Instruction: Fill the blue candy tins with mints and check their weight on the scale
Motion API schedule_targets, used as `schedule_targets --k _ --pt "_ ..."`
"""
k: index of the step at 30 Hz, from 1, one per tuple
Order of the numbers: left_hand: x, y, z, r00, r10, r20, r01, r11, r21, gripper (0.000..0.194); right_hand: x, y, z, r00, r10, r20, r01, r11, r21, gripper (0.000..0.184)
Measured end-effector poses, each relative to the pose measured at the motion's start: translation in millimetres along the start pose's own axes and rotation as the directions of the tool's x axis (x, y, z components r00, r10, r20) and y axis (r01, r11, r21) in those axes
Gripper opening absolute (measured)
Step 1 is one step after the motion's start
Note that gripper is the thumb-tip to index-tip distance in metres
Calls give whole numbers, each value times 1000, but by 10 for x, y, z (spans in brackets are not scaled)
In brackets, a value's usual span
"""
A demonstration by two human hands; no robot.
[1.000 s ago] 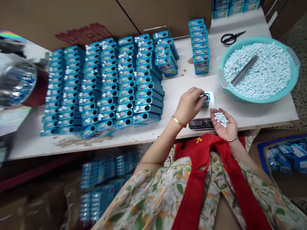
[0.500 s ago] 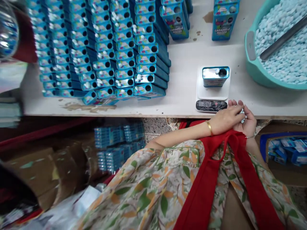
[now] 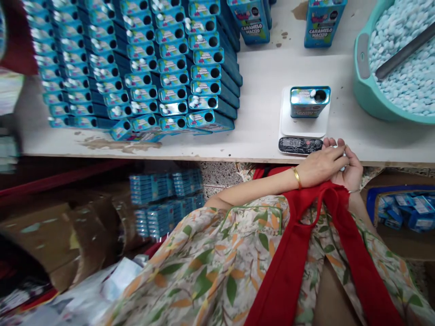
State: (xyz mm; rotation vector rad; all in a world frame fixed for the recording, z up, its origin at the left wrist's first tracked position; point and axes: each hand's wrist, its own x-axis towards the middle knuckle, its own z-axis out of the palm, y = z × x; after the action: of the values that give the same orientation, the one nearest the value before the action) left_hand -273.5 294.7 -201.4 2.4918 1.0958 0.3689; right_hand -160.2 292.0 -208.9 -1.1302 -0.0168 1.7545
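Blue tin (image 3: 307,110) stands beyond the left hand (image 3: 322,166).

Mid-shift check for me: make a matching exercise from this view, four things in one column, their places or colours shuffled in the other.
1. Left hand
2. Scale
3. Bowl
4. Dark bar

A. Lying on the pale sweets
B. Turquoise
C. Partly covering the right hand
D. Beneath a single blue tin

Pairs: 1-C, 2-D, 3-B, 4-A

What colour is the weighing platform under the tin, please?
The weighing platform is white; it shows best in the head view.
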Motion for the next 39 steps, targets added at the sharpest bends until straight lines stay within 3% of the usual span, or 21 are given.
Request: schedule_targets --k 7,13,15,17,20,23,25,28,32,36,39 --pt "-43 -113 -29 998 30 -46 -30 1000 -6 34 29 23 100 999 52 9 -52 996 74 26" --pt "-56 -196 -101 997 15 -79 -20 998 -64 31 83 34 187 993 77 84 -89 986 142 20" --pt "-60 -214 -104 988 30 -150 -47 992 -114 33 96 26 210 993 83 89 -97 982 163 21" --pt "-60 -246 -126 958 61 -280 -111 979 -169 29 106 11 229 991 107 79 -120 975 188 24" --pt "-34 -360 -251 880 37 -473 -160 962 -222 16 122 -7 248 988 144 54 -153 959 239 27" --pt "19 -572 -454 792 -102 -602 -23 980 -196 14 135 -6 258 989 129 74 -144 954 263 27" --pt "39 -738 -568 757 -171 -630 95 984 -153 16 138 -3 261 989 121 83 -139 954 265 28" --pt "-12 -945 -632 777 -196 -598 200 978 -61 26 134 -8 256 991 126 53 -136 951 278 30" --pt "-172 -1040 -543 775 -219 -593 330 940 84 41 130 -25 253 993 120 23 -121 947 296 31" --pt "-194 -996 -477 847 -146 -512 278 941 192 40 131 -39 279 990 139 -31 -122 942 311 34" --pt "-105 -1013 -549 887 -143 -439 245 952 185 46 131 -50 282 985 161 -61 -133 937 324 36"
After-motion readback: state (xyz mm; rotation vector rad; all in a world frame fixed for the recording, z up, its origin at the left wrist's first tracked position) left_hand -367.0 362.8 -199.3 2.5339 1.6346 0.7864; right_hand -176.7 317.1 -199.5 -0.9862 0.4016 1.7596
